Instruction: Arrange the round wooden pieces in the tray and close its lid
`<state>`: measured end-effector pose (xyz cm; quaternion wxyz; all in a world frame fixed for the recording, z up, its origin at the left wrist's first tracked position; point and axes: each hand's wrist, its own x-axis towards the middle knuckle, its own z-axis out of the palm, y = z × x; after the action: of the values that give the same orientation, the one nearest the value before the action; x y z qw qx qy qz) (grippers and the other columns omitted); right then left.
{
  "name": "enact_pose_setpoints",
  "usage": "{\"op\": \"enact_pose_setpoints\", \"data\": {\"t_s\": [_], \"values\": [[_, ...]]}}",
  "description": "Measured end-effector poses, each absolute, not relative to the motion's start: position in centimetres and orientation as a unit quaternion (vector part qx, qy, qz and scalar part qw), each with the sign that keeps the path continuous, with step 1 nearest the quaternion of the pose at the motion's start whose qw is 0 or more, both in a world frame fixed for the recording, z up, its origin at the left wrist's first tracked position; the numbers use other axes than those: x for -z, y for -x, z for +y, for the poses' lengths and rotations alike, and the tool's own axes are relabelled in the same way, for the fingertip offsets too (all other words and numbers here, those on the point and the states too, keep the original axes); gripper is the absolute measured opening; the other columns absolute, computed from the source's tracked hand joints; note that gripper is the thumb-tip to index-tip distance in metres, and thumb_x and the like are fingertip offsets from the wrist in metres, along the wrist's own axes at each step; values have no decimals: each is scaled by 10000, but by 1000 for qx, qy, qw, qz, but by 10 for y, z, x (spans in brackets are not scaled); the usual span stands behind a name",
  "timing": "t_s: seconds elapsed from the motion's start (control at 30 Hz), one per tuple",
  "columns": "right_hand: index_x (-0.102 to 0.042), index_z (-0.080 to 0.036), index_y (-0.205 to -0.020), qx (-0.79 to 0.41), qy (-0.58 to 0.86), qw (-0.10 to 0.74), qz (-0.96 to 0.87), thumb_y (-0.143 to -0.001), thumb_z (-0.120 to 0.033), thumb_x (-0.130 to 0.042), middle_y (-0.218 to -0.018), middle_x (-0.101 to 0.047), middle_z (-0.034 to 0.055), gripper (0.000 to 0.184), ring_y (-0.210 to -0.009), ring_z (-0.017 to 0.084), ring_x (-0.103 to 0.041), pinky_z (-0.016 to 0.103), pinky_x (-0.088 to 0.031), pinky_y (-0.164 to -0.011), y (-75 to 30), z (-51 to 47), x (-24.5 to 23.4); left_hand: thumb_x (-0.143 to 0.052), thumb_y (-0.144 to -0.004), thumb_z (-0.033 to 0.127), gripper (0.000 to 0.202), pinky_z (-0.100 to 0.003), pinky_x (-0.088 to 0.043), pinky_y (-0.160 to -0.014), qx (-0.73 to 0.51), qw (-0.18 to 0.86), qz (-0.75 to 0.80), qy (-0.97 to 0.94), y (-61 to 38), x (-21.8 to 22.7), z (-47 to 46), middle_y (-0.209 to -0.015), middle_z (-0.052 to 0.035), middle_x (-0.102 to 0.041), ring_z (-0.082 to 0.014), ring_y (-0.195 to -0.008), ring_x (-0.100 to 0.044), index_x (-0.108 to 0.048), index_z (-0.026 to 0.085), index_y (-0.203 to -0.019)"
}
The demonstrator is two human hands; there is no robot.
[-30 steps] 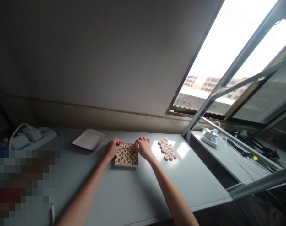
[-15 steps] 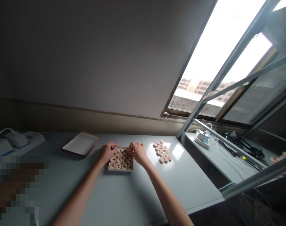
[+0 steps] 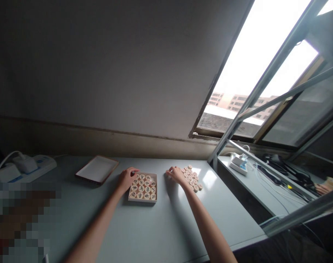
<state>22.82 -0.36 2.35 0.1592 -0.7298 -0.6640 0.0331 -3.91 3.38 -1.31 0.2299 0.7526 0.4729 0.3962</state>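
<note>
A small square box (image 3: 143, 199) on the pale table holds several round wooden chess pieces (image 3: 143, 186) marked with dark characters. My left hand (image 3: 126, 178) rests curled against the box's far left corner. My right hand (image 3: 176, 174) lies right of the box with fingers stretched out, touching the near edge of a loose pile of wooden pieces (image 3: 193, 178). I see nothing held in it.
The box's flat lid (image 3: 96, 169) lies open-side up at the left. A white power strip (image 3: 23, 167) with plugs sits at the far left. An open window frame (image 3: 237, 120) and a side ledge with cables and a charger (image 3: 238, 161) stand to the right.
My right hand has left the box's right side and moved right to the loose pile of pieces. My left hand stays at the box. The camera view shifted slightly.
</note>
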Motion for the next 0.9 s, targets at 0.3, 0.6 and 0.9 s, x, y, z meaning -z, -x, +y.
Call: {"op": "enact_pose_setpoints", "data": {"t_s": [0.3,0.6,0.9], "values": [[-560,-214,-971,60,684,149,-712,-800,-208,-469,-939,-541,54,194,-878,188,-500,250,-357,-701,-224,-6,-9,-441,-729,161,238,-254,-436,-759,-397,254,469,-747,41,15,36,-884,-55,-662,-154,-815,-592,-656,163,-830],[-534,-189,-1010,158,721,134,-662,-789,-165,-453,-1015,-482,91,236,-939,235,-440,327,-338,-762,-253,-28,-26,-422,-742,143,235,-252,-420,-778,-387,257,474,-748,39,13,34,-898,-46,-651,-152,-851,-576,-637,171,-833],[-577,-196,-931,118,572,82,-807,-816,-338,-520,-968,-510,59,192,-907,200,-444,308,-343,-753,-167,-47,-49,-440,-743,129,222,-239,-416,-778,-392,247,461,-757,41,17,36,-889,-45,-643,-138,-841,-572,-636,169,-840]]}}
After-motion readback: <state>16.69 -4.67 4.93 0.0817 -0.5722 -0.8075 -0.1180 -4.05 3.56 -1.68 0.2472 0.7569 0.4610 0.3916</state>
